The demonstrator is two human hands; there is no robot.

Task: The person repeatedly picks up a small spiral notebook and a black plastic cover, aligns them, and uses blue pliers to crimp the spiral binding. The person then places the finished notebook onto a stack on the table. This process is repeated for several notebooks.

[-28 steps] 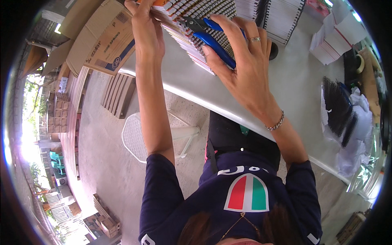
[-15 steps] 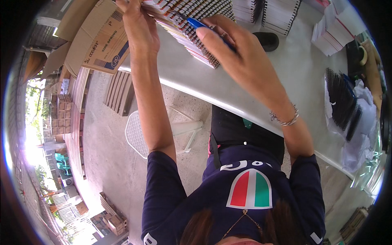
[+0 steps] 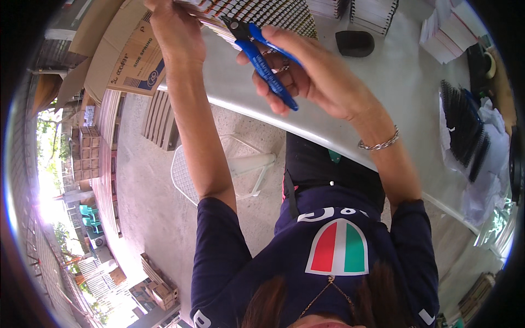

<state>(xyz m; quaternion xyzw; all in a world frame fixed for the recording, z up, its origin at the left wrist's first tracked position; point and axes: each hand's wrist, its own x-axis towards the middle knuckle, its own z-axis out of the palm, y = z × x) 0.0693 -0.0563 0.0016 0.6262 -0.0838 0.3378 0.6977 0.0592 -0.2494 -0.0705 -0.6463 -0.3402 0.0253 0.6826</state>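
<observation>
My right hand (image 3: 309, 82) holds a pair of blue-handled wire cutters (image 3: 266, 74), its fingers around handles that are spread apart. The cutters' dark jaws point up and left at the spiral-bound edges of a stack of notebooks (image 3: 273, 16) at the table's far side. Whether the jaws touch a coil I cannot tell. My left hand (image 3: 178, 33) is at the left end of that stack; its fingers run out of the top of the view, so their grip is hidden.
The grey table (image 3: 394, 98) carries a black computer mouse (image 3: 354, 44), more spiral notebooks (image 3: 373, 13), stacked paper (image 3: 448, 35) and black plastic coils (image 3: 462, 123) on a crumpled bag. To the left are a cardboard box (image 3: 136, 60), a white stool (image 3: 219, 167) and a wooden pallet (image 3: 159, 121).
My right hand has turned and drawn back slightly from the notebooks, bringing both cutter handles into view, spread. My left hand has shifted a little up and left.
</observation>
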